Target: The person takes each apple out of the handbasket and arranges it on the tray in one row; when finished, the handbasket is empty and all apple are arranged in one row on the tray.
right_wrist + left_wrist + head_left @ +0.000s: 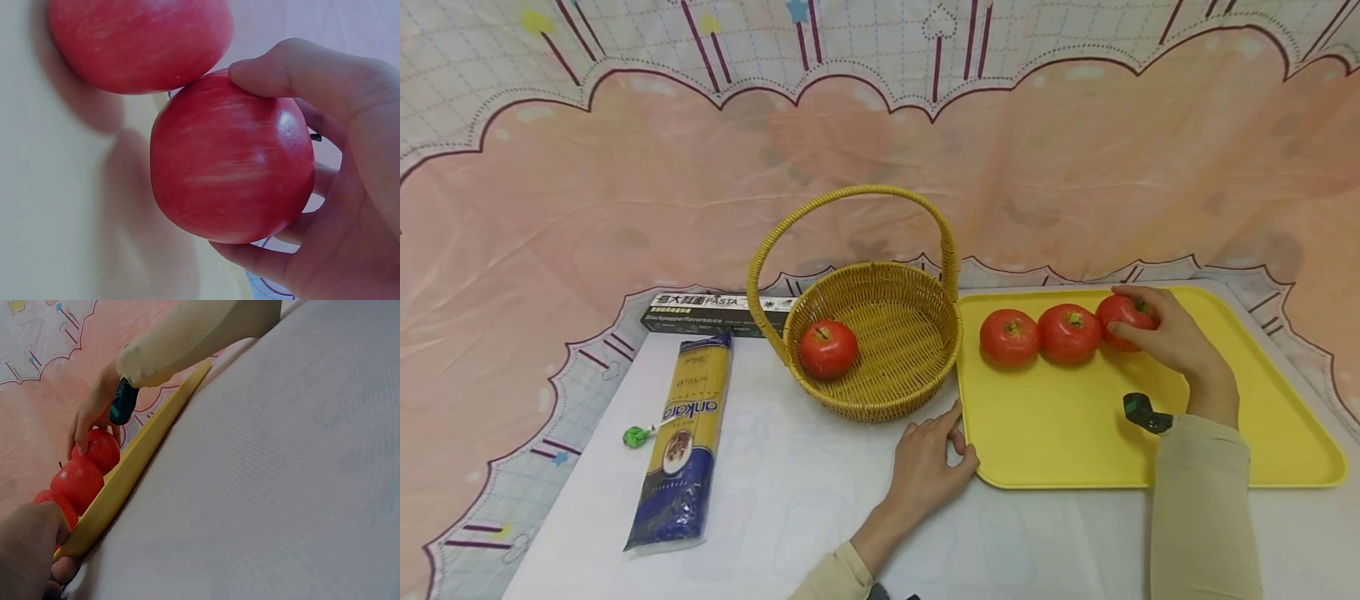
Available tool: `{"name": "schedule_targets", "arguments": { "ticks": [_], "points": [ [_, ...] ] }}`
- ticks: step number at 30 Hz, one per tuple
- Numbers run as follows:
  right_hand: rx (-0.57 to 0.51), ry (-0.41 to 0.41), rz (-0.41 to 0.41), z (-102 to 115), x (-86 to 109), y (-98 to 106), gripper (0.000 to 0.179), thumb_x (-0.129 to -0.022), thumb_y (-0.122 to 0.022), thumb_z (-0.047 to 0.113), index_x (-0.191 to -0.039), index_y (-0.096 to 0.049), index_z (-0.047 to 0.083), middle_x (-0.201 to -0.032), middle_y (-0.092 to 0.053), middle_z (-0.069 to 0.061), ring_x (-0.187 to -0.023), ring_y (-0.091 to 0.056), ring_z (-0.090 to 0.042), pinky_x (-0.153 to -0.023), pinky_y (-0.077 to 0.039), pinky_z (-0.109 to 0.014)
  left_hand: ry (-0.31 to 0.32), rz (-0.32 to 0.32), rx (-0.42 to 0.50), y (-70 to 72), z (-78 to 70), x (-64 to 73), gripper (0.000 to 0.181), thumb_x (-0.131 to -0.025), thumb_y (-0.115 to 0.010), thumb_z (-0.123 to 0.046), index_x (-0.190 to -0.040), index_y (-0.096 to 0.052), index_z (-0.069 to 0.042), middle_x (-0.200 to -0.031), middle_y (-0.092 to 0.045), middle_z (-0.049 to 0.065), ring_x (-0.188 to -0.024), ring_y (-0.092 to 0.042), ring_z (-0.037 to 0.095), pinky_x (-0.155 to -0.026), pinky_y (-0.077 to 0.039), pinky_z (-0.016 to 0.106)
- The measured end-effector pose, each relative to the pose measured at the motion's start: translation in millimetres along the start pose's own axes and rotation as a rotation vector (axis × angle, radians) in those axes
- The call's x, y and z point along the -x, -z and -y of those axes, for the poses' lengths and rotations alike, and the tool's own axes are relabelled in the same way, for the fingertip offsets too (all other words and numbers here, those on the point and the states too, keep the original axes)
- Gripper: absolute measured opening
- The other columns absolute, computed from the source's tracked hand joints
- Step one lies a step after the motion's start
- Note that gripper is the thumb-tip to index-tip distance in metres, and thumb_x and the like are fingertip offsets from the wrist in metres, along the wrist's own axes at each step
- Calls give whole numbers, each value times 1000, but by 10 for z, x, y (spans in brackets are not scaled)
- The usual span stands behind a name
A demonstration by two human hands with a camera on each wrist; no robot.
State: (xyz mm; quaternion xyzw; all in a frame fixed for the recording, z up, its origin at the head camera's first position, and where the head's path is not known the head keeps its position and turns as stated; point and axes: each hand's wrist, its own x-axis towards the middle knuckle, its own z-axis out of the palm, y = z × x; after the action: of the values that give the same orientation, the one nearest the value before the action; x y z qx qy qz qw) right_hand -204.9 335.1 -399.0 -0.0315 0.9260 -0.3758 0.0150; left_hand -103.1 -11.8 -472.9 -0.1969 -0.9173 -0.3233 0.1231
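Note:
My right hand point(1183, 342) grips a red apple point(231, 169) at the back of the yellow tray point(1060, 433), thumb on one side and fingers round the other. Two more red apples, a middle one point(1070, 333) and a left one point(1009, 338), sit in a row beside it on the tray. At the tray's front left corner my left hand point(928, 462) pinches the rim, the thumb above it and fingertips below in the left wrist view. Left of the tray stands a yellow wicker basket point(898, 333) holding one red apple point(828, 349).
The basket has a tall arched handle point(850, 193). Behind its left side lies a black pasta box point(715, 317). A yellow and blue pasta packet point(681, 450) lies on the white table point(790, 500), with a green lollipop point(636, 437) beside it. A patterned cloth point(700, 192) hangs behind.

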Motion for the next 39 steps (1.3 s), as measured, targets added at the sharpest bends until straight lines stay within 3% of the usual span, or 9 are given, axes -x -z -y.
{"name": "schedule_targets", "arguments": {
  "ticks": [8,15,20,27,39],
  "points": [
    [-2,-21,43,-14,-10,-15,68,-91,-58,36,-147,-30,8,-143,-22,-32,-121,-29,-49,-96,-29,-66,18,14,3,4,-8,-7,53,-78,-61,-23,-129,-58,-7,-66,-55,-15,-55,-33,-1,-67,-30,17],
    [-16,-34,72,-21,-33,-7,81,-90,-58,37,-152,-11,12,-147,-15,-34,-128,-20,-53,-99,-22,-71,21,21,5,17,-19,-14,53,-78,-61,-23,-129,-58,-7,-66,-55,-15,-56,-34,-1,-67,-29,17],
    [-30,-40,85,-21,-44,-9,86,-91,-58,36,-152,-4,10,-145,-17,-33,-128,-21,-52,-100,-22,-69,20,24,8,24,-27,-17,54,-78,-61,-22,-129,-58,-7,-66,-55,-15,-56,-34,-1,-66,-29,17],
    [-12,-105,119,-8,-40,27,91,-88,-59,45,-153,-2,16,-152,-6,-32,-133,-14,-55,-101,-18,-71,23,25,9,28,-29,-16,53,-78,-60,-22,-129,-58,-7,-66,-55,-15,-56,-34,-1,-68,-31,18],
    [-29,-82,86,-26,-45,-23,88,-89,-59,40,-152,-6,11,-148,-11,-34,-130,-18,-54,-100,-22,-70,12,16,11,17,-17,-7,53,-78,-61,-22,-129,-58,-7,-66,-56,-15,-54,-32,-1,-66,-29,17]
  ]
}}
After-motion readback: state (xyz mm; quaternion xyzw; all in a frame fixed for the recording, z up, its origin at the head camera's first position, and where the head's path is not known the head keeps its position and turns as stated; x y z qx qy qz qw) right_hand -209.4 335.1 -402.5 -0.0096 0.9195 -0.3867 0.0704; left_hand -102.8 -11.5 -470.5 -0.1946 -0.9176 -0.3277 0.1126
